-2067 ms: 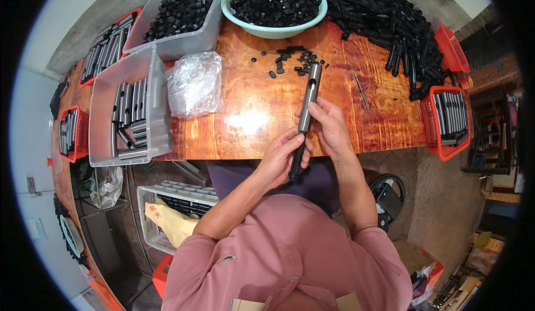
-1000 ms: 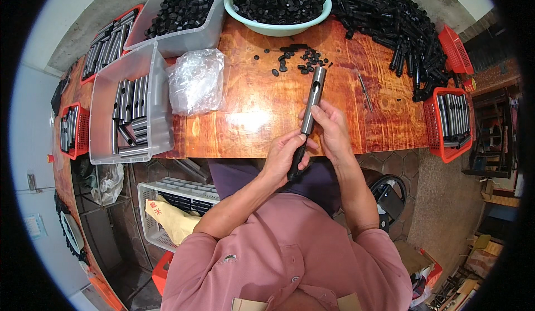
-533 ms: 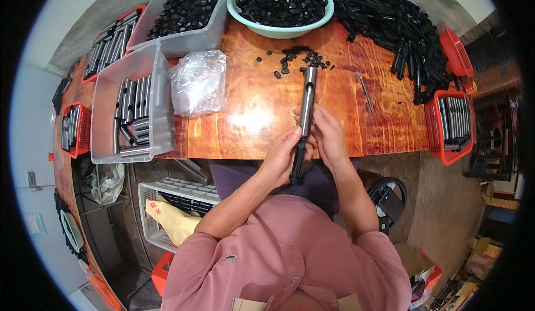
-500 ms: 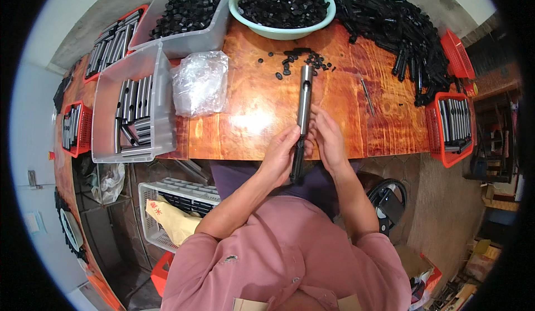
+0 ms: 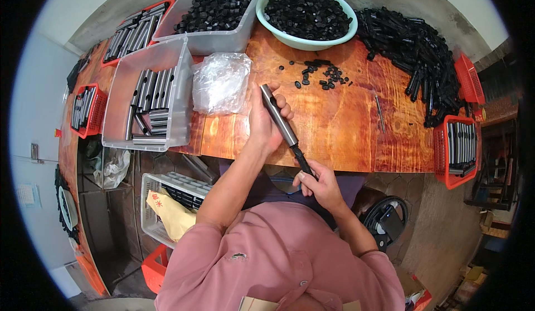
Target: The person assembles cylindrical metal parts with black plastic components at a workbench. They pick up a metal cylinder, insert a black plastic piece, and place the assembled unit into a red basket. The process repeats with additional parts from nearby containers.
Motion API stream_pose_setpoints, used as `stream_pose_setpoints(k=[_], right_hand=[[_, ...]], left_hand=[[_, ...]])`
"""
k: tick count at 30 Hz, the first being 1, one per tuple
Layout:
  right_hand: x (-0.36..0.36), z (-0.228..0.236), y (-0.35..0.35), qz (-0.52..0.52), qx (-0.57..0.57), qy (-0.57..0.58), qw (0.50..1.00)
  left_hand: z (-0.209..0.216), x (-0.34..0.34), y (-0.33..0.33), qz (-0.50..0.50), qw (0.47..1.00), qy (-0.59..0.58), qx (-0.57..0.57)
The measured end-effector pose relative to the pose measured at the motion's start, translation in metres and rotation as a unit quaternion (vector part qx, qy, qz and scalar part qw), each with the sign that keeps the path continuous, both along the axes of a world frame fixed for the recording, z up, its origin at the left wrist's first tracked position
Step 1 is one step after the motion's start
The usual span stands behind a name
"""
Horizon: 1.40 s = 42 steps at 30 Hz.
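Gripping a slanted metal tube (image 5: 283,125) above the wooden table (image 5: 340,138) near its front edge, tilted from 11 down to 5 o'clock. Left hand (image 5: 264,123) clamped round the upper part, thumb on one side, fingertips curled over the other; slot (image 5: 272,100) shows near the top end. Right hand (image 5: 321,187): thumb and fingers closed on a black rod (image 5: 301,159) running on from the tube's lower end; how far it goes inside, can't tell.

Clock centred on the tube. Between 1 and 2, near: loose small black pieces (image 5: 332,79). 10, near: crumpled clear bag (image 5: 222,82). 3: thin stick (image 5: 380,114) lying on the table. Between 12 and 1, farther: pale green bowl (image 5: 307,45), heaped with black pieces. 11: clear bin (image 5: 223,42), more black pieces inside. 9: second clear bin (image 5: 181,88), tubes in it, some lengthwise, some crosswise. 2: big pile of black rods (image 5: 418,60). 3, table's end: red basket (image 5: 460,180) of tubes. 9, past second bin: smaller red basket (image 5: 99,113), tubes too. 8, below table level: white crate (image 5: 151,226).
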State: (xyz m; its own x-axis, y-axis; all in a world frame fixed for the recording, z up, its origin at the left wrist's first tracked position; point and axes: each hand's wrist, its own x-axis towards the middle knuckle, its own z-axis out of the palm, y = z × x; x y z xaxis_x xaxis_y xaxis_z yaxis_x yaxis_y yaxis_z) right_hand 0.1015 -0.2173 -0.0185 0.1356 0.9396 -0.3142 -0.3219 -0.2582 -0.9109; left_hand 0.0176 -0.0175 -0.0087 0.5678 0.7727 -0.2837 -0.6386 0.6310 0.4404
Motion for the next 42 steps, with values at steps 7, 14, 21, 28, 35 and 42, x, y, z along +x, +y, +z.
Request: stream_pose_setpoints(k=[7,14,21,28,35,42], right_hand=[[-0.004,-0.012,-0.001,-0.299,0.186,-0.145,0.925],[-0.014,0.005,0.022,-0.336,0.230,-0.154,0.901],[-0.015,-0.008,0.027,-0.379,0.222,-0.165,0.883],[-0.011,-0.006,0.018,-0.408,0.183,-0.148,0.882],[-0.008,-0.010,0.027,-0.386,0.181,-0.109,0.898],[-0.011,-0.010,0.047,-0.397,0.221,-0.136,0.880]], left_hand=[[-0.002,0.009,0.000,0.084,0.993,0.037,-0.076],[-0.013,0.032,-0.027,0.007,0.993,0.037,-0.110],[-0.006,0.029,-0.033,0.018,0.994,0.075,-0.080],[0.003,0.014,-0.014,0.077,0.992,0.088,-0.044],[-0.001,0.021,-0.026,0.032,0.994,0.095,-0.036],[0.013,0.031,-0.057,0.003,0.992,0.087,-0.096]])
